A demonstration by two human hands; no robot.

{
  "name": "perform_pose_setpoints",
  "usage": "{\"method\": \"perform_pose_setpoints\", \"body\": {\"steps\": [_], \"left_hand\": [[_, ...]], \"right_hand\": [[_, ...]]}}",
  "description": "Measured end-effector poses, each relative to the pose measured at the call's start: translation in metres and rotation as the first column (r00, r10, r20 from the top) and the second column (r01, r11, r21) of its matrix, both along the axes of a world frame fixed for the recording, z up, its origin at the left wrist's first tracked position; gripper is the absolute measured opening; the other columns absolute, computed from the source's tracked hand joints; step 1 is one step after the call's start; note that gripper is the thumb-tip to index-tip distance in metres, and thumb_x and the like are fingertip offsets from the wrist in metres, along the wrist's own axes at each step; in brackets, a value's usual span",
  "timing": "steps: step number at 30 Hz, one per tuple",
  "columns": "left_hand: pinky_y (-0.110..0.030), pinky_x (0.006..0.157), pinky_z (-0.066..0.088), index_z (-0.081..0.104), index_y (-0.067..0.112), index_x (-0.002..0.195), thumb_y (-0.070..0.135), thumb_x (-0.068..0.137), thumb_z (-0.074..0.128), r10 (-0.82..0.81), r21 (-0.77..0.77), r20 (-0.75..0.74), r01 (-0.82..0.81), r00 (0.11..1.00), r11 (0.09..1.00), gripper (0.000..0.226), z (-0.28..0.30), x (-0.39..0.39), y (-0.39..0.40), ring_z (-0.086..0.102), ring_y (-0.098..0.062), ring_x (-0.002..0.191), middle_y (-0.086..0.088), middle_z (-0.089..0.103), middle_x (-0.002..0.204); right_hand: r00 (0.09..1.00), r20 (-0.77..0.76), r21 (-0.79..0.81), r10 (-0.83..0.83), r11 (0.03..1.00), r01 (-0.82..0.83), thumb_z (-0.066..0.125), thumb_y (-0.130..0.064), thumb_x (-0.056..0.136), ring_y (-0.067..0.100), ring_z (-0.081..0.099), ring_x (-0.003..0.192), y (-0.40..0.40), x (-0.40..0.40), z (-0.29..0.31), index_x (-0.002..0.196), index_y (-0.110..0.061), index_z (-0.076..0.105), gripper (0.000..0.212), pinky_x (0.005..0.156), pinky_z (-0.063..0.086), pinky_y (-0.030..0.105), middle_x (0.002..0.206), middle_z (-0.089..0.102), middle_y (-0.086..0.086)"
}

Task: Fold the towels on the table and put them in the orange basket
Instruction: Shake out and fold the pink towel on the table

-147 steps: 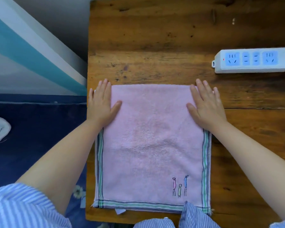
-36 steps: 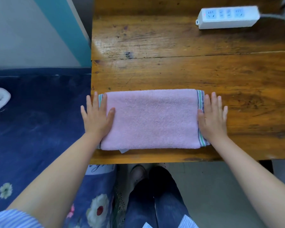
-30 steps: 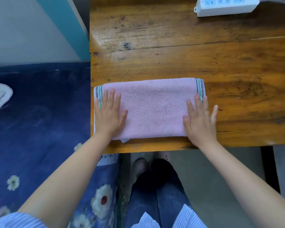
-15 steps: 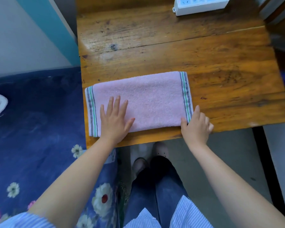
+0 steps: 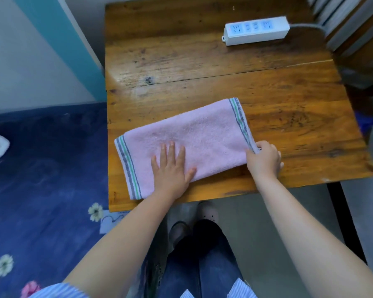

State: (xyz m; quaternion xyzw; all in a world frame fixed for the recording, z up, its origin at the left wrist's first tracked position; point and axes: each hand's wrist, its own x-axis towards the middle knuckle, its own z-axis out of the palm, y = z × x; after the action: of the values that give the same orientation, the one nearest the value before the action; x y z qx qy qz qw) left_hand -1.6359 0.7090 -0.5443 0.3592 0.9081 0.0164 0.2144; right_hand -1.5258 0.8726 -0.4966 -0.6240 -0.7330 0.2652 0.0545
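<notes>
Left hand: flat, fingers straight and slightly spread, palm down, pressing on the near-left part of the pink towel; holds nothing. Right hand: fingers curled, pinching the towel's near-right corner at the striped hem; knuckles up, thumb side against the cloth.

Towel: folded into a long band, lying on the desk near its front edge; set askew, right end farther from the person than the left; grey-green stripes at both short ends; left end reaches the desk's left edge; left hand sits inboard of the left stripes, right hand at the right end, most of the pink span between them.

Desk: worn wood, a seam running across it; white power strip at the far right, well apart from the towel, cable leading off right.

Beyond: dark blue flowered bedding left of the desk; the person's jeans and shoes below its front edge; orange basket not in view.
</notes>
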Motion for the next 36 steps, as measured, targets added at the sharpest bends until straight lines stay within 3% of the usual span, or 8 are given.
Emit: {"method": "perform_pose_setpoints", "body": {"steps": [6,11,16,19,25,29,32,36], "left_hand": [[-0.033,0.103,0.029,0.045,0.009,0.131,0.023,0.094,0.045,0.135,0.368,0.128,-0.174,0.982,0.914,0.041,0.02,-0.017,-0.005,0.037,-0.028,0.129,-0.01,0.041,0.142],[-0.024,0.084,0.039,0.059,0.003,0.113,0.011,0.095,0.042,0.336,0.54,0.366,-0.492,0.868,0.683,0.025,0.033,-0.039,-0.034,0.053,-0.02,0.103,-0.006,0.06,0.109],[-0.021,0.066,0.047,0.058,0.015,0.081,0.027,0.099,0.033,0.36,0.287,0.87,-0.939,0.338,0.189,0.033,0.042,-0.063,-0.055,0.059,-0.016,0.077,0.0,0.06,0.081],[-0.021,0.062,0.052,0.058,0.013,0.086,0.042,0.097,0.033,0.254,0.135,0.953,-0.982,0.165,0.13,0.039,0.043,-0.078,-0.062,0.06,-0.011,0.074,-0.001,0.061,0.083],[-0.036,0.073,0.053,0.06,0.016,0.084,0.025,0.089,0.059,0.342,0.279,0.835,-0.867,0.431,0.412,0.01,0.046,-0.095,-0.062,0.062,-0.021,0.078,-0.001,0.063,0.08],[-0.041,0.08,0.051,0.059,0.012,0.081,0.013,0.09,0.053,0.456,0.298,0.737,-0.846,0.498,0.442,0.01,0.041,-0.1,-0.061,0.058,-0.023,0.084,-0.007,0.061,0.085],[-0.032,0.064,0.041,0.049,0.01,0.073,0.016,0.093,0.046,0.549,0.258,0.656,-0.837,0.518,0.482,0.022,0.032,-0.101,-0.065,0.047,-0.02,0.07,-0.011,0.05,0.078],[-0.032,0.062,0.038,0.055,0.01,0.079,0.02,0.094,0.045,0.576,0.311,0.536,-0.779,0.617,0.545,0.02,0.03,-0.093,-0.07,0.048,-0.02,0.069,-0.002,0.051,0.072]], "right_hand": [[0.886,-0.384,0.186,0.261,0.961,-0.202,0.05,0.005,0.081,0.024,0.045,0.072,-0.001,-0.027,0.04,0.085,0.004,0.057,0.009,0.054,0.019,0.025,0.08,0.058,0.02],[0.678,-0.37,0.471,0.635,0.757,-0.453,0.055,0.021,0.057,0.033,0.062,0.06,-0.068,-0.05,0.047,0.077,0.009,0.063,0.024,0.057,0.033,0.028,0.068,0.065,0.022],[0.555,-0.428,0.414,0.713,0.701,-0.581,0.053,0.018,0.053,0.033,0.069,0.068,-0.122,-0.059,0.027,0.084,0.009,0.066,0.034,0.069,0.041,0.027,0.077,0.07,0.021],[0.535,-0.456,0.288,0.711,0.687,-0.668,0.051,0.016,0.055,0.035,0.068,0.069,-0.141,-0.061,0.014,0.086,0.009,0.065,0.035,0.07,0.04,0.028,0.079,0.07,0.023],[0.466,-0.407,0.161,0.786,0.564,-0.81,0.053,0.009,0.06,0.034,0.066,0.072,-0.157,-0.055,-0.006,0.088,0.008,0.062,0.029,0.073,0.036,0.027,0.081,0.068,0.022],[0.424,-0.456,0.075,0.783,0.508,-0.858,0.062,0.006,0.069,0.033,0.065,0.089,-0.154,-0.052,-0.008,0.102,0.009,0.06,0.033,0.081,0.037,0.021,0.098,0.066,0.023],[0.34,-0.434,0.124,0.834,0.429,-0.895,0.06,0.006,0.07,0.038,0.062,0.101,-0.146,-0.043,-0.004,0.105,0.013,0.059,0.036,0.092,0.034,0.023,0.108,0.064,0.026],[0.409,-0.334,0.289,0.849,0.505,-0.813,0.052,0.016,0.066,0.049,0.059,0.099,-0.118,-0.047,0.004,0.095,0.016,0.063,0.031,0.094,0.038,0.029,0.103,0.064,0.032]]}}
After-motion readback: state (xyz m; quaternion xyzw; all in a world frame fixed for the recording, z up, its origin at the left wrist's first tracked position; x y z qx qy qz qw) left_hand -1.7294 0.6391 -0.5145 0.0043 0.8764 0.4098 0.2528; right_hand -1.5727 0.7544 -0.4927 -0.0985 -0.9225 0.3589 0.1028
